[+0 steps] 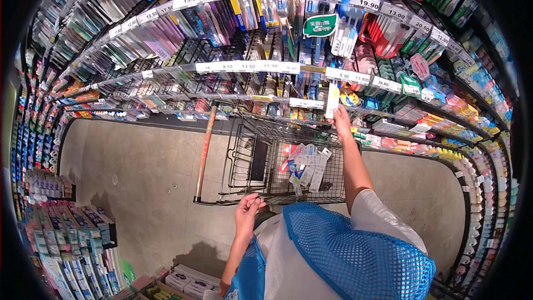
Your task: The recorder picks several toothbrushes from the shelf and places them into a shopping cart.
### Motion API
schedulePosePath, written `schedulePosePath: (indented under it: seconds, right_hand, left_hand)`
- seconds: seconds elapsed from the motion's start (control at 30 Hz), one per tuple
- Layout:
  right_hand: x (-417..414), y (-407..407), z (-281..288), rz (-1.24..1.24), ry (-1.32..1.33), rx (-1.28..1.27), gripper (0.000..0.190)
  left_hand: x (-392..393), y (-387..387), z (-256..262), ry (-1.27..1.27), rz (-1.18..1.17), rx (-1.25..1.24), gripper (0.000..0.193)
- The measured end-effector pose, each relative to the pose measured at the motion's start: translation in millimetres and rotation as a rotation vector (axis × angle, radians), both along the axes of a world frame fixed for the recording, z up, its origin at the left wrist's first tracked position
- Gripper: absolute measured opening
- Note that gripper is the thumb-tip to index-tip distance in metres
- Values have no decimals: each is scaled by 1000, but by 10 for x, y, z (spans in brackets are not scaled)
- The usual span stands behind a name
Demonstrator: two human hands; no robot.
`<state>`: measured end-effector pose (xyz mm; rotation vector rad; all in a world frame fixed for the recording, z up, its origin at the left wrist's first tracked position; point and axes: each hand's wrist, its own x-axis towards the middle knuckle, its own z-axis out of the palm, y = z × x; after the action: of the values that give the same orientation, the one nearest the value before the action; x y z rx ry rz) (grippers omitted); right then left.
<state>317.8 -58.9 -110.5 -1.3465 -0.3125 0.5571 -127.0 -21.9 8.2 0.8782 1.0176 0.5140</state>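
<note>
My right hand (342,121) reaches up to the lower shelf and grips a slim white package (332,99) by its lower end. The package stands upright in front of the price strip (358,77). Below that arm is a black wire shopping cart (283,133). Several packaged toothbrushes (308,164) lie in a loose pile in its basket. My left hand (248,212) hovers by the cart's near side with loosely bent fingers and nothing visible in it. The cart's orange handle (206,154) is to the left of that hand.
Curving shelves hold hanging toothbrush packs (212,21) above and small boxes (449,104) at the right. A green leaf-shaped sign (320,26) juts from the upper price rail. Stacked goods (70,233) stand at the lower left, and white packs (191,283) lie behind me. Grey floor (145,175) surrounds the cart.
</note>
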Motion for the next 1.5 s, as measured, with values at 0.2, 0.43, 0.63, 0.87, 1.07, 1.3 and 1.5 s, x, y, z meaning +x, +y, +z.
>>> schedulePosePath:
  seconds: [0.2,0.43,0.63,0.87,1.07,1.3,1.5]
  right_hand:
    - [255,-154,-26,-442,-920,-646,31]
    - [305,-284,-103,170,87,60,40]
    - [-105,-95,12,78,201,208,30]
    - [225,55,-328,-271,-434,-284,30]
    - [612,-327,-204,-221,-844,-446,43]
    - [832,-671,34,289,97,-183,42]
    - [230,-356,-32,264,174,203,43]
  left_hand:
    - [8,-25,-8,-17,-13,2,21]
    - [12,-48,-32,-8,-24,2,22]
    - [12,-85,-42,-21,-11,-15,21]
    - [40,-119,-17,-25,-71,13,21]
    - [-44,-179,-64,-8,-46,16,21]
    - [38,-164,-44,-22,-99,5,21]
    - [40,-168,-66,-3,-106,24,19]
